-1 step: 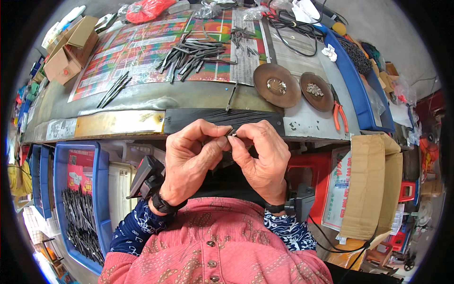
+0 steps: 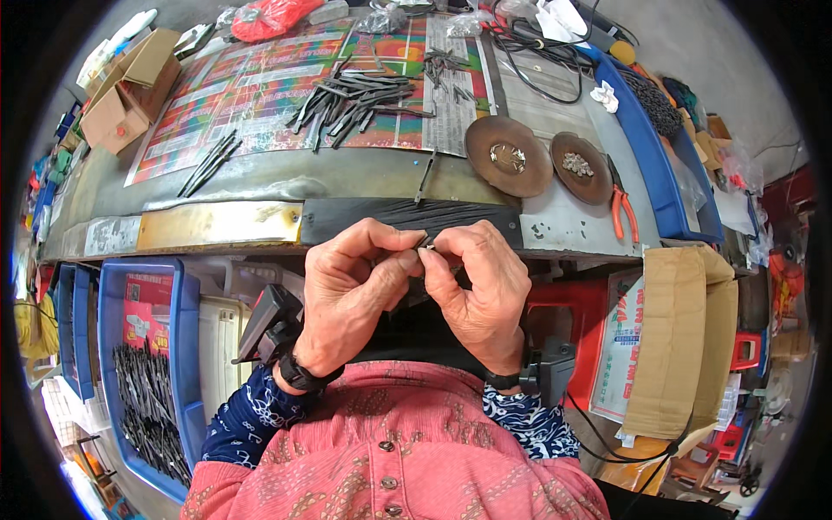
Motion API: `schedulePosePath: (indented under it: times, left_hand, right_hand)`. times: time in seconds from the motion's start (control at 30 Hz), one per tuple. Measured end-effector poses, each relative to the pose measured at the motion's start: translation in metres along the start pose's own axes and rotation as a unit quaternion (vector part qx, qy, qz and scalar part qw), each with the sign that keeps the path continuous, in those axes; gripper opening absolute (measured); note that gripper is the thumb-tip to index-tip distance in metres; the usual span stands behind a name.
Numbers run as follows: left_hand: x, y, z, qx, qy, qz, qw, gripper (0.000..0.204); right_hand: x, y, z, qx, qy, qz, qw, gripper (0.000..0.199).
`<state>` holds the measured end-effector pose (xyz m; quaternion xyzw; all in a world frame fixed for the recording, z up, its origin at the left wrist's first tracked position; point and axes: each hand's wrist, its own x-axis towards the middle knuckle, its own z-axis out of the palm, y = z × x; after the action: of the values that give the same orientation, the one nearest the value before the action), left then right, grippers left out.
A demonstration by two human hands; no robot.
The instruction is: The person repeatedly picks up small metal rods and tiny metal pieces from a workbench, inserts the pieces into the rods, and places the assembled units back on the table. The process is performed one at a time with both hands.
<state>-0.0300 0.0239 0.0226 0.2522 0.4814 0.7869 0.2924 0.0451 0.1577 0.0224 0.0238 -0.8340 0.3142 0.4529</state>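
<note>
In front of the table's edge, my left hand (image 2: 351,290) pinches a short end of a dark strip (image 2: 424,240) between thumb and forefinger. My right hand (image 2: 484,284) meets it there, thumb and forefinger closed on a tiny pale metal piece (image 2: 429,247) touching the strip; its exact kind is too small to tell. Beyond the fingers lies a slim dark tool (image 2: 425,177). To the right of it, a brown dish (image 2: 482,143) carries small shiny metal bits, and a second brown dish (image 2: 591,189) has a heap of small silvery pieces.
Black strips (image 2: 355,94) lie heaped on a printed sheet, with a few more strips (image 2: 208,165) at left. Red-handled pliers (image 2: 620,208) rest near the right edge. Below the table stand a blue bin (image 2: 185,347) of black strips and, at right, an open cardboard box (image 2: 667,347).
</note>
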Motion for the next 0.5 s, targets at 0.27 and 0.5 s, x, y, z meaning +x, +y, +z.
schedulePosePath:
  times: [0.27, 0.5]
  left_hand:
    - [0.0, -0.001, -0.003, -0.009, 0.014, -0.016, 1.0, 0.014]
    - [0.002, 0.0, -0.006, 0.02, 0.002, -0.004, 1.0, 0.018]
  right_hand:
    - [-0.004, -0.003, -0.007, 0.202, -0.026, 0.248, 0.947, 0.026]
    - [0.019, 0.003, -0.008, 0.142, -0.067, 0.275, 0.949, 0.042]
